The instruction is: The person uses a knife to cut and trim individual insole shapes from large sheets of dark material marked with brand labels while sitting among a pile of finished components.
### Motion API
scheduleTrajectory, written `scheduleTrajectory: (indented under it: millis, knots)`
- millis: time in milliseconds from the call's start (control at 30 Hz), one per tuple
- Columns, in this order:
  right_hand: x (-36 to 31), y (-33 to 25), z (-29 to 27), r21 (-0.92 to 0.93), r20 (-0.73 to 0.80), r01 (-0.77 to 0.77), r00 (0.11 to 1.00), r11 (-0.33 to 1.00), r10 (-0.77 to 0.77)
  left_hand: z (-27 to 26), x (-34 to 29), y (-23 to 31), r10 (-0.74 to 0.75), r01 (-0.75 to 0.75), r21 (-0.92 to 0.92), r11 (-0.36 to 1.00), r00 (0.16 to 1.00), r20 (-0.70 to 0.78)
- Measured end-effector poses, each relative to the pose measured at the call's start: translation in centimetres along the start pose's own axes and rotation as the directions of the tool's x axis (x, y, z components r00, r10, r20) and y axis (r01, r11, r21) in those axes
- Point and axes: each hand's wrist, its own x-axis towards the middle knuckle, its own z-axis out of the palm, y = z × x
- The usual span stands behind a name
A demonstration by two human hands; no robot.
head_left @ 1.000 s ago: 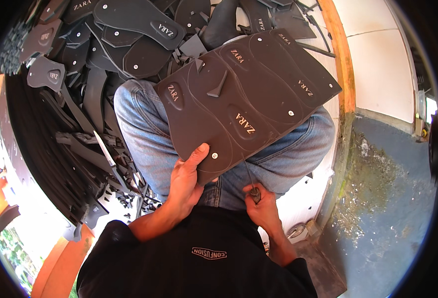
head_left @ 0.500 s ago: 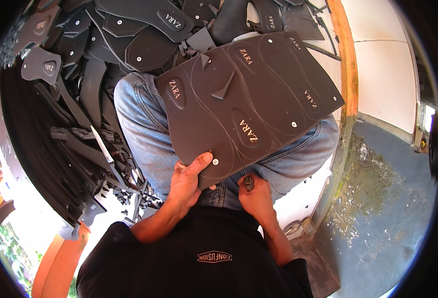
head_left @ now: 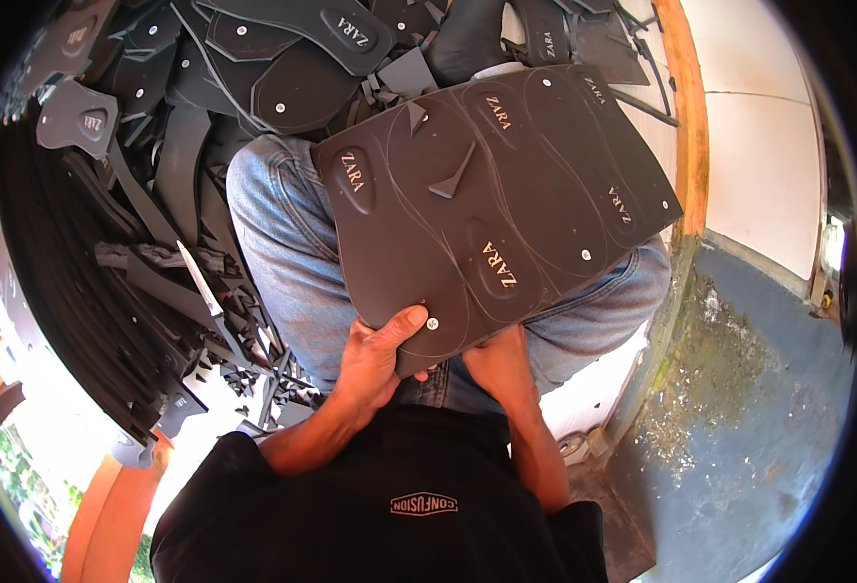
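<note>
A dark foam sole sheet (head_left: 545, 165) rests tilted across my knees, with curved sole outlines, raised pads and small round stickers on it. My left hand (head_left: 375, 358) grips its near left corner, thumb on top and fingers underneath. At the near edge, my right hand (head_left: 499, 371) is curled and partly tucked under the sheet, which hides its fingertips. The dark-handled, thin-bladed knife it held half a second ago is now hidden there. Two loose foam offcuts, including a pointed sliver (head_left: 454, 175), lie on top of the sheet.
Cut dark soles (head_left: 307, 92) and scraps pile up beyond and left of my knees. A pale pointed knife blade (head_left: 198, 277) lies among them. A tall stack of dark sheets (head_left: 69, 282) stands at the left. An orange-edged ledge (head_left: 692, 146) and stained grey floor (head_left: 749, 389) are at the right.
My right hand has moved up and forward beneath the sheet's near edge, so the knife no longer shows. My left hand keeps its hold on the corner. The whole view has shifted slightly.
</note>
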Motion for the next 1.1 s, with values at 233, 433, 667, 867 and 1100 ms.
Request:
scheduleTrajectory:
  millis: [233, 433, 667, 867, 1100]
  knots:
    - [1.8, 0.1, -0.8, -0.023, 0.079, 0.135, 0.988, 0.991, -0.133, -0.4, 0.0, 0.1, -0.015, 0.015, 0.004, 1.0, 1.0, 0.01]
    - [3.5, 0.0, -0.9, -0.084, 0.087, 0.31, 0.949, 0.947, -0.303, -0.2, -0.3, 0.6, -0.033, 0.033, -0.023, 0.999, 0.999, 0.015]
    - [6.2, 0.7, 0.8, -0.178, -0.122, 0.582, 0.787, 0.794, -0.605, 0.1, -0.5, 1.0, -0.074, 0.074, -0.031, 0.997, 0.997, -0.015]
    - [6.9, 0.1, 1.8, -0.178, -0.153, 0.544, 0.808, 0.82, -0.569, 0.2, -0.4, 0.8, -0.075, 0.075, -0.058, 0.995, 0.997, 0.011]
    - [7.7, -1.2, 2.7, -0.159, -0.173, 0.504, 0.832, 0.849, -0.527, 0.8, -0.4, 0.8, -0.105, 0.105, -0.025, 0.994, 0.994, 0.004]
